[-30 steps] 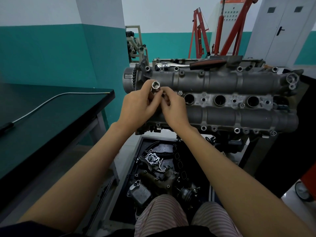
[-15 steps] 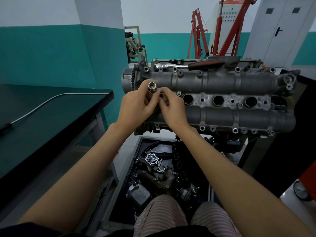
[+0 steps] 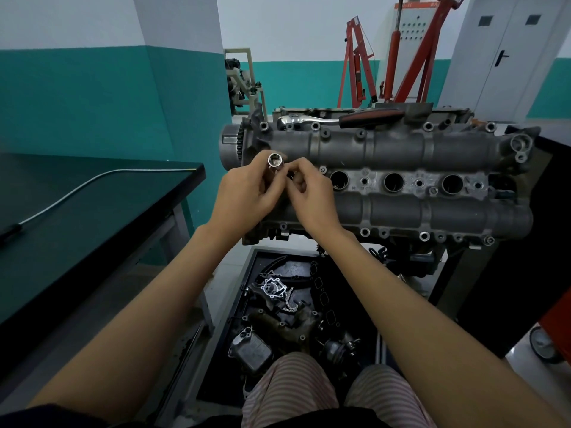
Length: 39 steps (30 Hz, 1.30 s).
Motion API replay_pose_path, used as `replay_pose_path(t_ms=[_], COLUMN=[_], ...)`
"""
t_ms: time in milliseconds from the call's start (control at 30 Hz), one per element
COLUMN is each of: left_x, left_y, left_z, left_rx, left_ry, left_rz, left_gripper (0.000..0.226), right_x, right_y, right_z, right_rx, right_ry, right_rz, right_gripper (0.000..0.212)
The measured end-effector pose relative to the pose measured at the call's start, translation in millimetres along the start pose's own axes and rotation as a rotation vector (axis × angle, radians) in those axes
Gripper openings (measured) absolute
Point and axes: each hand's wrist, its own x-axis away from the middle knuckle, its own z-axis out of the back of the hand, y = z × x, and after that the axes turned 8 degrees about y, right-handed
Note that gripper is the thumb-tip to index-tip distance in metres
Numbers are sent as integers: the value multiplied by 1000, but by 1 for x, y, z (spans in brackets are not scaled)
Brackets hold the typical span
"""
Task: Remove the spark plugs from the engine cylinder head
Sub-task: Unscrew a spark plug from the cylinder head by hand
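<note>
— The workshop?
— Teal walls; the cylinder head [image 3: 401, 180] sat on its stand.
— Hands?
— At its left end, the left hand [image 3: 244, 196] gripped a spark plug socket [image 3: 274, 162]; the right hand [image 3: 309, 193] pinched something I couldn't identify.

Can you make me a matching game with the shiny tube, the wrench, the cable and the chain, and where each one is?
1 socket
2 ratchet
3 cable
4 chain

A in the floor tray
B on the dark bench
C held in the left hand
D lying on top of the engine

Pairs: 1-C, 2-D, 3-B, 4-A
</note>
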Motion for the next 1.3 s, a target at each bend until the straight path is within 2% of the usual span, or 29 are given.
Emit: replay_pose_path(t_ms=[100, 200, 467, 567, 667, 733, 833, 933, 1000, 1100, 1200, 1300], left_x=[-2, -4, 2, 1, -2, -3, -1, 3, 4, 1, -1, 0], left_y=[1, 4, -2, -3, 2, 3, -1, -4, -5, -4, -1, 0], left_z=[-6, -11, -4, -7, -13, -13, -8, -3, -3, -5, -9, -8], left_rx=[19, 18, 11, 79, 83, 93, 145, 101, 60, 60, 65, 22], left_ry=[88, 138, 47, 117, 179, 170, 111, 36, 31, 72, 112, 104], left_rz=[83, 131, -9, 91, 169, 166, 145, 63, 26, 80, 138, 108], left_gripper=[24, 34, 25, 20, 30, 35, 27, 25, 23, 15, 28, 33], right_x=[0, -1, 1, 0, 0, 0, 1, 2, 2, 1, 1, 0], right_y=[-1, 0, -2, -1, 0, 2, 2, 0, 0, 0, 1, 0], right_z=[0, -1, 2, 1, 0, -1, -1, 1, 0, -1, -3, -4], right_rx=[27, 19, -3, 44, 29, 14, 29, 14, 19, 38, 46, 32], right_ry=[22, 26, -4, 15, 21, 24, 25, 11, 24, 35, 46, 51], right_rz=[26, -25, 12, 54, 20, -5, 3, 19, 27, 40, 6, -34], right_gripper=[11, 16, 3, 15, 21, 12, 17, 2, 6, 10, 10, 18])
